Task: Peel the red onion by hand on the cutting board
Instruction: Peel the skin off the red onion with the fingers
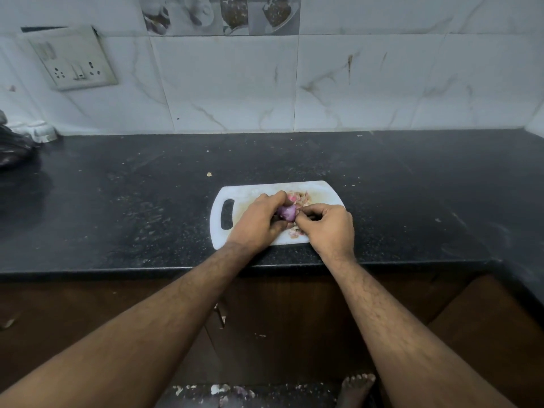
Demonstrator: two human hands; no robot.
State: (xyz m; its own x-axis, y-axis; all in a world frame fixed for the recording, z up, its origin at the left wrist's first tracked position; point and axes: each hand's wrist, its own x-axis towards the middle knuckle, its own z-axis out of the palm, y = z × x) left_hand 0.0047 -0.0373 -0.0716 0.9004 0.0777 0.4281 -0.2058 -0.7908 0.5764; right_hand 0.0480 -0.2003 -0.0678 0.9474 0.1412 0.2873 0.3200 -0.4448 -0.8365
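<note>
Purple-skinned red onion (286, 212) held just above the white plastic cutting board (250, 195), between both hands, at the near right part of the board. Gripped by the left hand (259, 220), fingers curled over the top and far side, presumably to steady the bulb and keep it from rolling while skin is pulled. Right hand (329, 225) set against the onion's right side, fingertips pinched narrowly together at the surface, seemingly on an edge of skin; the flap itself too small to make out. Exposed surface looks smooth and glossy, suggesting the dry outer layers are largely off. Loose peel scraps (300, 197) lying on the board beyond and beneath the hands, probably dropped there to keep waste in one place. Board laid near the front edge of the dark speckled bench (117, 201), handle slot to the left, within easy reach. More scraps on the floor below. Switch and socket plate (73, 58) on the tiled wall at far left. No brand, label or legible writing found anywhere; decorative picture tiles above carry images only.
</note>
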